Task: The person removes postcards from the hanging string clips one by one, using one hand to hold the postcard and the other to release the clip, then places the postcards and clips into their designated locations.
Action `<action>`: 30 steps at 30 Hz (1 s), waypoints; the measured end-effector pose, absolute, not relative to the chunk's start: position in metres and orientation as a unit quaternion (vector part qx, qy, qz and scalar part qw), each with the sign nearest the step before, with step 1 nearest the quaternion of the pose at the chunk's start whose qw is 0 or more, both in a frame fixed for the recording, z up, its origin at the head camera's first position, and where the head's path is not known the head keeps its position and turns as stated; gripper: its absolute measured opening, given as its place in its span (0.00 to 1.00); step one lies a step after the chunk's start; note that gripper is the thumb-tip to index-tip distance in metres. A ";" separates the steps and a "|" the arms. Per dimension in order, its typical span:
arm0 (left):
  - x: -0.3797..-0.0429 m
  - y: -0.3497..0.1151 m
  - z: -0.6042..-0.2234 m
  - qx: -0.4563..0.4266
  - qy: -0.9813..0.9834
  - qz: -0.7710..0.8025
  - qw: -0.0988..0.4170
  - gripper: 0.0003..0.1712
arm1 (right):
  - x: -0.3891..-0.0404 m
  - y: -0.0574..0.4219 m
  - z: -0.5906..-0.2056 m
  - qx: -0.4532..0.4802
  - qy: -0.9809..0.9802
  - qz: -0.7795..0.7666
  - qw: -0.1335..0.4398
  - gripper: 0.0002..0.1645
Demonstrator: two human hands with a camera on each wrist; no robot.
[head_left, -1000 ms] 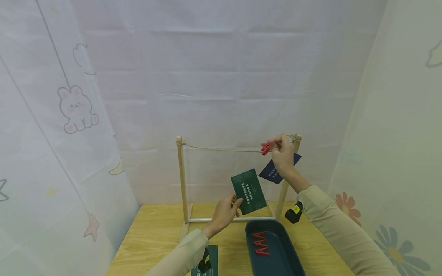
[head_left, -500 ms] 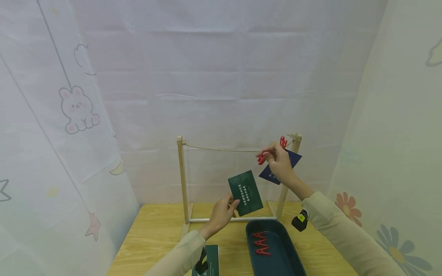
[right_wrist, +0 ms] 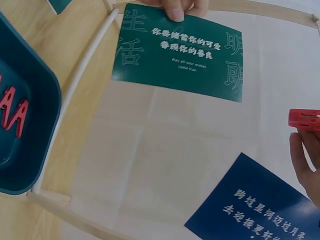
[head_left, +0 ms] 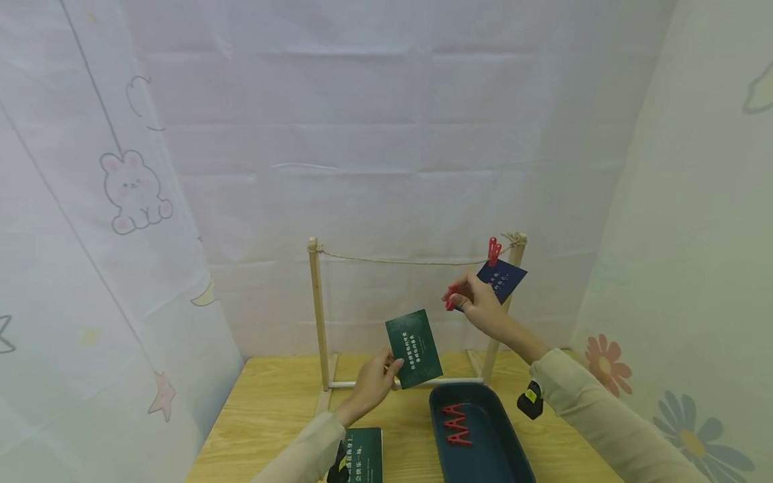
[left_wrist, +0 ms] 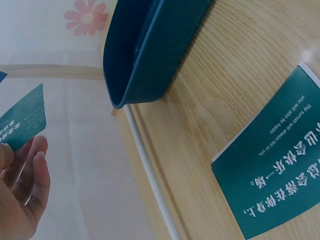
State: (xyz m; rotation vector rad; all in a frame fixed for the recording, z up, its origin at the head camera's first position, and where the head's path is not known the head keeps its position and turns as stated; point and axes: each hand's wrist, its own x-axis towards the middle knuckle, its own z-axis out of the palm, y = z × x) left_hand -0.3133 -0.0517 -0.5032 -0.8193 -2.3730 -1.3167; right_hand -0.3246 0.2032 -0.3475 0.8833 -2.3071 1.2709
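Note:
My left hand (head_left: 373,381) pinches a green card (head_left: 417,349) with white lettering by its lower left edge, in front of the wooden frame. Between the thumb and fingers of my right hand (head_left: 483,308) is a red clothespin (right_wrist: 304,120), up and to the right of the green card. A dark blue card (head_left: 506,276) hangs tilted from the twine (head_left: 398,261) near the right post, clipped by another red clothespin (head_left: 494,251). The right hand partly covers this blue card in the head view. In the right wrist view, a gap separates the held clothespin from the green card.
A dark teal tray (head_left: 518,448) with several red clothespins (head_left: 456,424) stands at the table's front right. Green cards (head_left: 368,456) lie at the front, partly behind the left sleeve. The frame's wooden posts (head_left: 318,312) rise at the back, joined below by a white bar (head_left: 349,385).
My right hand has moved down and left from the twine with its clothespin, uncovering the clip on the blue card. My left hand has drawn the green card left and slightly down.

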 end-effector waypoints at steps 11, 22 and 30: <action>-0.309 -0.075 -0.515 -0.267 -0.849 -0.437 0.135 0.09 | -0.317 0.207 -0.370 0.310 -0.829 0.450 0.120 0.07; -0.302 -0.097 -0.530 -0.276 -0.843 -0.444 0.125 0.10 | -0.321 0.226 -0.409 0.330 -0.834 0.440 0.039 0.11; -0.303 -0.114 -0.541 -0.266 -0.859 -0.417 0.133 0.09 | -0.318 0.234 -0.425 0.347 -0.827 0.442 0.015 0.14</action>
